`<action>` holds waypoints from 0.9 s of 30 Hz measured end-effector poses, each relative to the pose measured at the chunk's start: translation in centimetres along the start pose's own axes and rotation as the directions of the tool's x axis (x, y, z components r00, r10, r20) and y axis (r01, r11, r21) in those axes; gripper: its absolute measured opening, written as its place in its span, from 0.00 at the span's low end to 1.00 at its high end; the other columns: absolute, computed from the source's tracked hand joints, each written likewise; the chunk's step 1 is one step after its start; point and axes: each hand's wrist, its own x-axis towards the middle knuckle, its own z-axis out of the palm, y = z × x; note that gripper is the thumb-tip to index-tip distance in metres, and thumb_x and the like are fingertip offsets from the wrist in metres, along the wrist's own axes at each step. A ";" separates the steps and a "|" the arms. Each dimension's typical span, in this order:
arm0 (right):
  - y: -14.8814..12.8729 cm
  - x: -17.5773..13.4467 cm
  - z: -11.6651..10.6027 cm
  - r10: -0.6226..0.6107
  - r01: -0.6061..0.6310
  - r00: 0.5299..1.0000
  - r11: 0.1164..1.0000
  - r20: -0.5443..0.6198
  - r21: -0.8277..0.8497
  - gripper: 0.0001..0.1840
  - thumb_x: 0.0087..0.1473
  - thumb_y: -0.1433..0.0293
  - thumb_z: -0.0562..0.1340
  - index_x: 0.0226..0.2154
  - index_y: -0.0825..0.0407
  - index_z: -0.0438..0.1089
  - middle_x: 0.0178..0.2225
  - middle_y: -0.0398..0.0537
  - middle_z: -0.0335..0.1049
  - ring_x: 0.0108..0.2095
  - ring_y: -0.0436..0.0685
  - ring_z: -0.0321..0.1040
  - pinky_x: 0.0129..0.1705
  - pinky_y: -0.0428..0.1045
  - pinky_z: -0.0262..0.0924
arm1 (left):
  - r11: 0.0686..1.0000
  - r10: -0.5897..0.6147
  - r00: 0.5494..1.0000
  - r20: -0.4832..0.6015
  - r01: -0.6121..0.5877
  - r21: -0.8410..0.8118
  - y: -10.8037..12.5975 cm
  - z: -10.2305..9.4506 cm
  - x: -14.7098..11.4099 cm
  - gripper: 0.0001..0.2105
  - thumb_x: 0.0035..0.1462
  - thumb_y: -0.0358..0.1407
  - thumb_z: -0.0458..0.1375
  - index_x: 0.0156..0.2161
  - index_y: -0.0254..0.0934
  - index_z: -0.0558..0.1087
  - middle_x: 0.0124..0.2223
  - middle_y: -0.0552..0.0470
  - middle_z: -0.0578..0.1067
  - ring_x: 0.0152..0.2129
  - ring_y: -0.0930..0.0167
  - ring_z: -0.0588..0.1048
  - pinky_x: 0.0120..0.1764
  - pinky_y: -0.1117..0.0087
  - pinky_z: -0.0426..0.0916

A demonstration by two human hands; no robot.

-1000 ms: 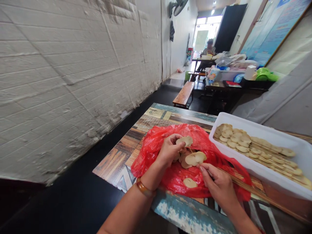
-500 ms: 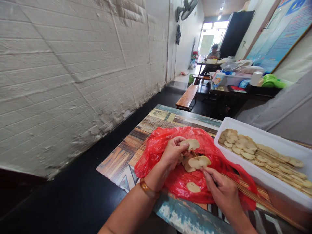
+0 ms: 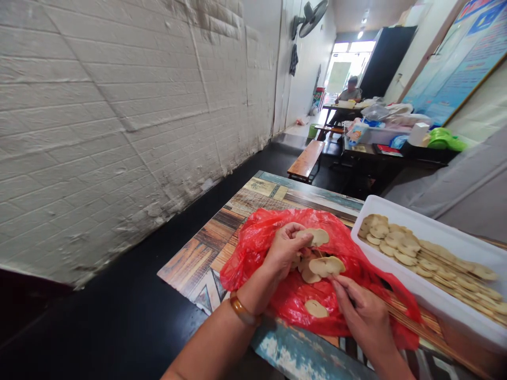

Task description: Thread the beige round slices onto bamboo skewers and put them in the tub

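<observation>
Here, both hands (image 3: 280, 249) (image 3: 365, 311) pinched on pale slices (image 3: 319, 267) — red bag (image 3: 253, 235) beneath — blue poster's writing (image 3: 471, 68) illegible.

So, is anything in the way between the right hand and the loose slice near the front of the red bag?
Nothing visible stands between the right hand and the loose slice; only bare red bag shows there. That grip looks occupied, though: its fingertips meet at another slice's edge.
</observation>
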 end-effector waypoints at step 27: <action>0.1 0.0 0.0 -0.111 0.106 0.992 0.992 -0.066 -0.068 0.15 0.61 0.65 0.53 0.36 0.54 0.73 0.32 0.50 0.79 0.31 0.57 0.77 0.34 0.49 0.71 | 0.996 -0.075 0.997 0.019 0.076 -0.052 -0.1 -0.3 0.4 0.18 0.35 0.43 0.69 0.27 0.31 0.72 0.23 0.51 0.73 0.19 0.75 0.71 0.26 0.73 0.67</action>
